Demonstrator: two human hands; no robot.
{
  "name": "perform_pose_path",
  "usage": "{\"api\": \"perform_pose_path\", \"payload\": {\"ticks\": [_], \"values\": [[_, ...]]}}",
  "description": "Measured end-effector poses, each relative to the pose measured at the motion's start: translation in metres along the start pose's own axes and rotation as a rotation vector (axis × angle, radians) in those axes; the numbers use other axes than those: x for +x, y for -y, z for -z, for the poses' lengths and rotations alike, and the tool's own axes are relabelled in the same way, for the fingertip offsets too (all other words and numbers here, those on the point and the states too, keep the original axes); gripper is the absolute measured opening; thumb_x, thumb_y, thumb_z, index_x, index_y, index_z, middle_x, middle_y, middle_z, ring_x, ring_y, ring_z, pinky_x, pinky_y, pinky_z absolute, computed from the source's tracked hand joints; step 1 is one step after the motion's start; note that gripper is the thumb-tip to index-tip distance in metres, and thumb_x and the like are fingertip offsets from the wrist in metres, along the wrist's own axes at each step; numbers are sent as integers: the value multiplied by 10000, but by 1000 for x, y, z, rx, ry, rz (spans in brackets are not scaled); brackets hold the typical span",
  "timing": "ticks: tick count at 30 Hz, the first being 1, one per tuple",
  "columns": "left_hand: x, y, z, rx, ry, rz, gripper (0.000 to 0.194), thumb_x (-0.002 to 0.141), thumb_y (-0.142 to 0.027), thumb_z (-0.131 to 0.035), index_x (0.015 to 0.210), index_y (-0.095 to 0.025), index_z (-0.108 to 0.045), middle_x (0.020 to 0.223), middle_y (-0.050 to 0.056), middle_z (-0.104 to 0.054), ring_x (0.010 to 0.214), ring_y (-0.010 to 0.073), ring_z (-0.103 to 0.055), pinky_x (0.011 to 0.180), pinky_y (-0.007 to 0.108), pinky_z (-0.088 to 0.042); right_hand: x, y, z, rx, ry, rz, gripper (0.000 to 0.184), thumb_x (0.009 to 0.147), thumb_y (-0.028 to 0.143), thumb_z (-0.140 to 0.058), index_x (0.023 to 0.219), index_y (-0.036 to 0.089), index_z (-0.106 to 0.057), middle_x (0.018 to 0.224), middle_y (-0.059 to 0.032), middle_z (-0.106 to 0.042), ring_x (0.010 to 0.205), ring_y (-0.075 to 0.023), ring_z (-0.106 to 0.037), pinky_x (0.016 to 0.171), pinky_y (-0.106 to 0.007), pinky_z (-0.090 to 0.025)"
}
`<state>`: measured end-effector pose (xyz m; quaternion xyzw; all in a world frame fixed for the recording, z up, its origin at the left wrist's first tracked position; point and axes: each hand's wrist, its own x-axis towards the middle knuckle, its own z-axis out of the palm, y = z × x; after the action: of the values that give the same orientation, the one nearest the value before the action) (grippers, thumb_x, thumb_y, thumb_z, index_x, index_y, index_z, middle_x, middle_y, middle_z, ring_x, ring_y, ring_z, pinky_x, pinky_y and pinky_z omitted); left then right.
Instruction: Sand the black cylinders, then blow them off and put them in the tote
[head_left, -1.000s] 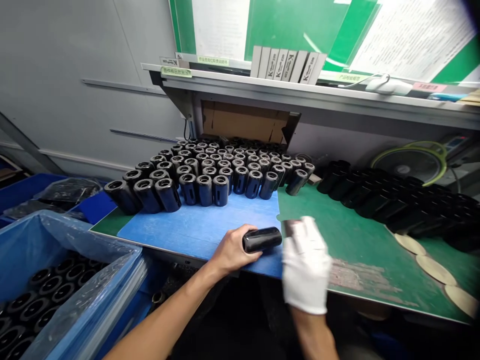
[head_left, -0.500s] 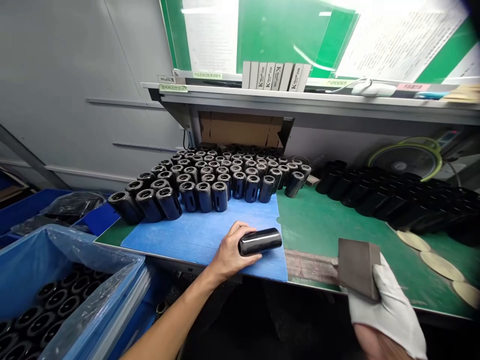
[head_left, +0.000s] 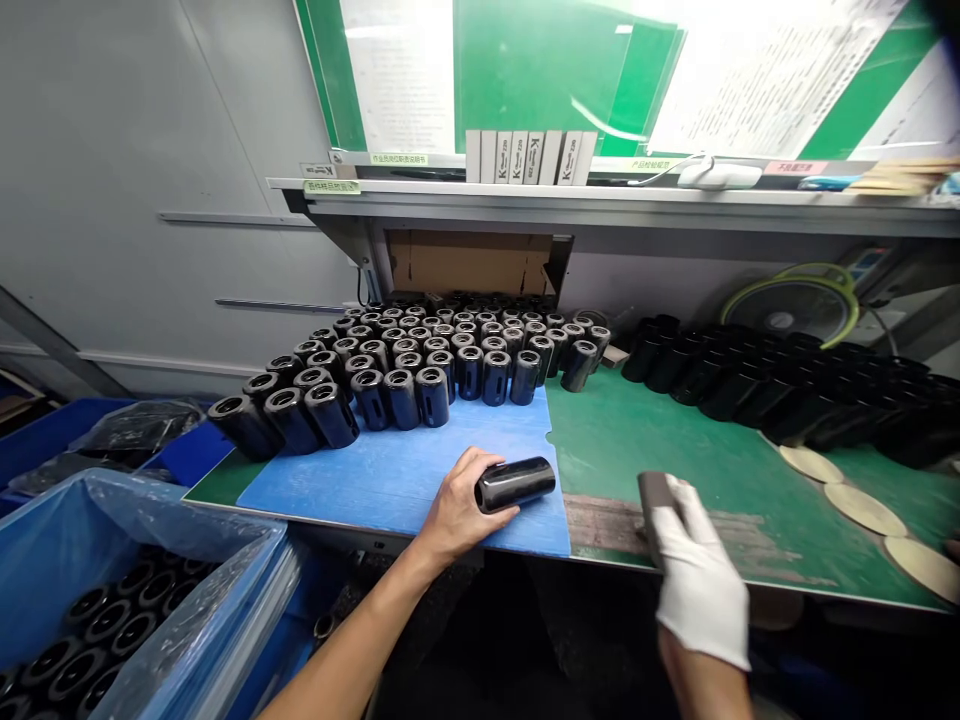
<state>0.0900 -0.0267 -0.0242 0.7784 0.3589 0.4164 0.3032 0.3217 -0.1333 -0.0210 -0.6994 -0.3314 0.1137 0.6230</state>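
Green tabletop [head_left: 660, 440] below a wall shelf [head_left: 600, 200], blue mat [head_left: 390, 480] over its left part. Tight rows of upright black cylinders [head_left: 420, 385] along the mat's back edge; more black cylinders [head_left: 765, 395] lying side by side at far right, tan discs [head_left: 862, 510] in front of them. Left hand [head_left: 457, 510], bare, wrapped around a glossy black cylinder [head_left: 516, 485], lying on its side near the mat's front edge. Right hand [head_left: 697, 580], white-gloved, closed on a dark rectangular block [head_left: 652, 510], held edge-on at the worn patch near the tabletop's front edge; contact with the surface unclear. Plastic-lined blue bin [head_left: 172, 510] at lower left, holding more cylinders.
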Motion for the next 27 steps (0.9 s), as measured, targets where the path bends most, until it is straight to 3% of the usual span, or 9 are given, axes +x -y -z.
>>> {"api": "perform_pose_path", "payload": {"ticks": [3,5,7,10,12,16,20,24,27], "values": [[0,0,-1,-19,4,-25,433,721,-173,-771,1124,-210,-617,1037,59,-590,982,216,-589,872,345,-496,-37,19,-50,-108,251,427,534,898,394,-545,1428,375,-486,1472,-58,-449,1368,-270,-420,1170,-429,-317],[1,1,-1,-29,14,-26,320,775,-174,-714,1084,-204,-636,1001,61,-593,949,210,-595,828,334,-504,-42,29,-74,-267,429,737,517,923,286,-487,1438,331,-481,1477,-68,-437,1376,-250,-413,1124,-399,-384],[1,2,0,-5,19,-11,335,759,-174,-729,1081,-208,-645,994,55,-592,943,209,-598,835,336,-504,-19,31,-78,-454,414,796,464,915,233,-465,1364,271,-575,1445,-79,-482,1349,-257,-451,1020,-396,-477],[1,5,0,58,14,0,469,689,-191,-795,1128,-227,-635,1005,40,-590,960,218,-600,877,353,-500,41,26,-44,-557,161,606,367,928,332,-481,1222,257,-688,1405,-144,-513,1248,-278,-548,907,-405,-519],[1,6,-1,78,9,0,471,708,-217,-789,1150,-236,-625,1010,37,-592,959,217,-604,866,350,-505,66,21,-12,-460,7,445,410,916,413,-522,1287,291,-647,1425,-128,-496,1288,-271,-515,1014,-432,-472],[0,7,-2,102,12,-6,517,752,-283,-773,1236,-255,-592,1092,49,-601,1019,232,-600,899,361,-500,49,15,28,67,-104,92,465,836,485,-644,1295,416,-618,1396,3,-536,1337,-218,-470,1171,-364,-350],[0,6,1,100,57,-14,507,832,-365,-706,1311,-285,-560,1109,54,-606,1009,228,-599,894,364,-494,13,9,27,219,-103,-56,454,791,448,-694,1232,337,-686,1362,-27,-563,1305,-248,-504,1168,-368,-361],[3,2,7,33,51,-11,408,865,-415,-656,1243,-266,-612,1137,58,-616,1060,227,-595,954,366,-472,5,11,21,250,41,-80,604,826,430,-655,1371,181,-582,1428,-75,-498,1341,-241,-466,1193,-358,-327],[5,-3,14,-26,55,89,406,843,-504,-647,1182,-280,-651,1131,33,-647,1034,228,-620,925,348,-490,3,21,18,314,89,-156,657,823,459,-649,1395,150,-547,1450,-79,-471,1367,-244,-432,1206,-392,-299]]}}
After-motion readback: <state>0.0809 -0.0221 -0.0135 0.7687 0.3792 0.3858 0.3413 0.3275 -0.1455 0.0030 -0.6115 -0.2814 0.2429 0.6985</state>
